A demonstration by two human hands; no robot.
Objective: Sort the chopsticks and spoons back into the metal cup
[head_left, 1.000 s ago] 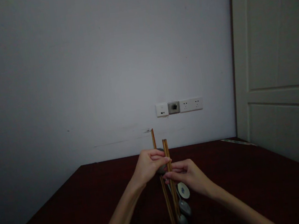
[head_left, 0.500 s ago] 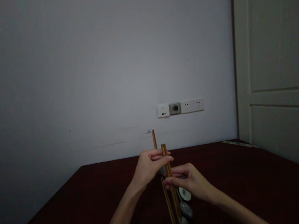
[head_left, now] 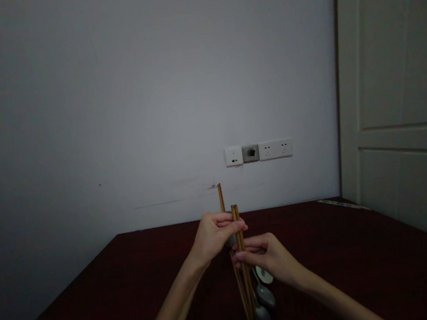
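There are two hands (head_left: 214, 236), two held chopsticks (head_left: 241, 238) and two grey spoons (head_left: 266, 296).

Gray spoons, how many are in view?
2: the farther gray spoon beside the white oval piece, the nearer gray spoon next to the held chopsticks. More may be hidden behind the left hand.

Against a second ago | slim, brown wooden chopsticks (head_left: 239, 237) I hold: top ends lower, less rising above my left hand (head_left: 213, 238); bottom ends swung left, off the grey metal spoon (head_left: 263, 317), nearer the other brown wooden pair (head_left: 240, 287) | my right hand (head_left: 274, 254): slightly lower, hiding more of the white, blue-marked oval piece (head_left: 265, 276)
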